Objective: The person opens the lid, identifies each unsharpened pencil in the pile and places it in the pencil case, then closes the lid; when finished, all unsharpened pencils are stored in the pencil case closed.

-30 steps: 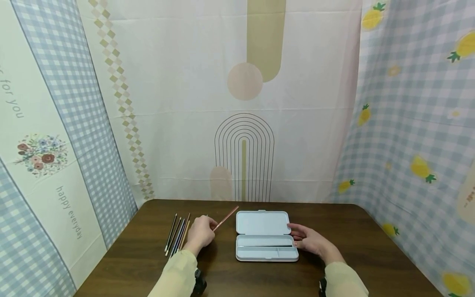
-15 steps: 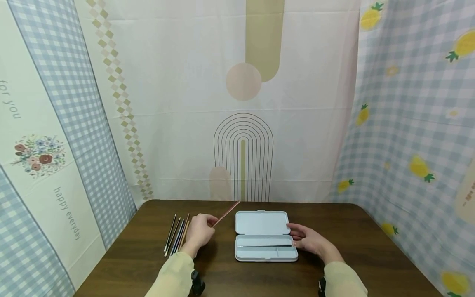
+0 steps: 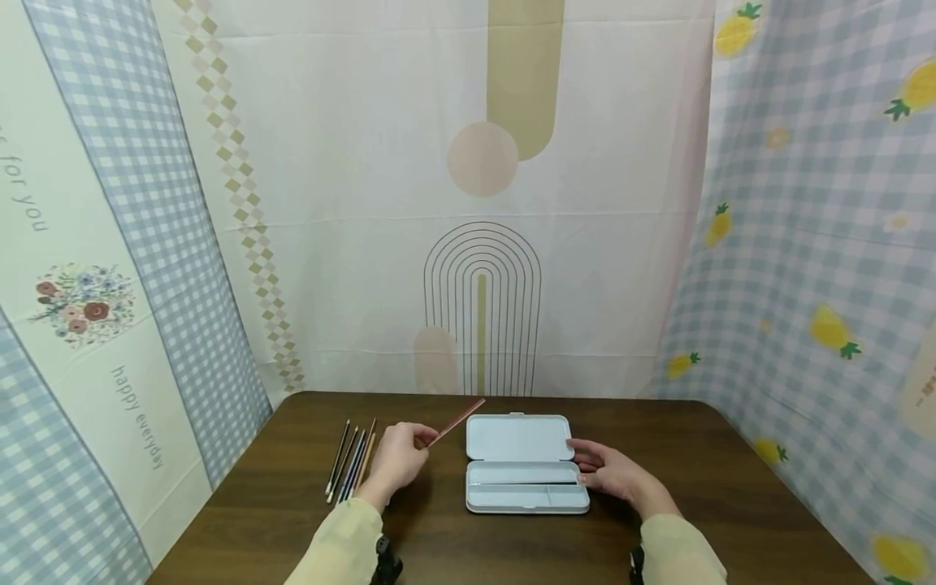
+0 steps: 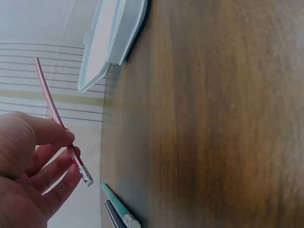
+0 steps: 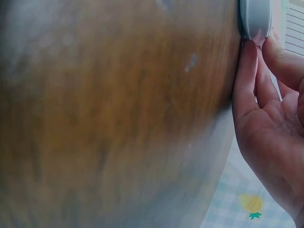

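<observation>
A pinkish-red pencil (image 3: 457,422) with a metal ferrule and white eraser is pinched between the thumb and fingers of my left hand (image 3: 398,457). It slants up and away above the table, its eraser end (image 4: 87,178) low beside my fingers in the left wrist view. To its right lies a pale blue pencil case (image 3: 512,498), its lid (image 3: 517,437) folded back and its divided compartments facing up. My right hand (image 3: 617,475) grips the case's right end. In the right wrist view, the thumb and fingers (image 5: 247,71) hold that end (image 5: 259,26) from both sides.
Several pencils (image 3: 354,463) lie side by side just left of my left hand, among them a green one (image 4: 116,202). Everything rests on a dark brown wooden table (image 3: 475,552). A pale patterned cloth (image 3: 351,203) hangs behind, with checked cloths at both sides.
My left hand has carried the pencil a little to the right, its far tip now close to the case's lid. The right hand and the case stay where they were.
</observation>
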Demonstrator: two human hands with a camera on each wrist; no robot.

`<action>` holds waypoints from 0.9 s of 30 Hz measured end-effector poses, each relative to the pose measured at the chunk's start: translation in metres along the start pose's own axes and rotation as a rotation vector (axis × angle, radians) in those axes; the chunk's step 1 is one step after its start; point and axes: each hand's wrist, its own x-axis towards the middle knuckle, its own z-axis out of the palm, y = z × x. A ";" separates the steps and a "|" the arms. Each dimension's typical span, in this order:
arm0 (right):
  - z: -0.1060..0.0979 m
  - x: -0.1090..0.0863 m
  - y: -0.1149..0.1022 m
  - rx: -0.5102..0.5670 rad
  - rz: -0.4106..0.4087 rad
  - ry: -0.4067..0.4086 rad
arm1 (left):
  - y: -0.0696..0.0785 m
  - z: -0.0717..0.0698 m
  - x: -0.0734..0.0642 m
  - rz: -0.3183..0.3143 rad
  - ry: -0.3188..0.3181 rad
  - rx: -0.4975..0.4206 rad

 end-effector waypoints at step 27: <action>-0.001 -0.003 -0.002 0.003 -0.007 -0.004 | 0.030 0.032 0.001 0.261 -0.222 0.077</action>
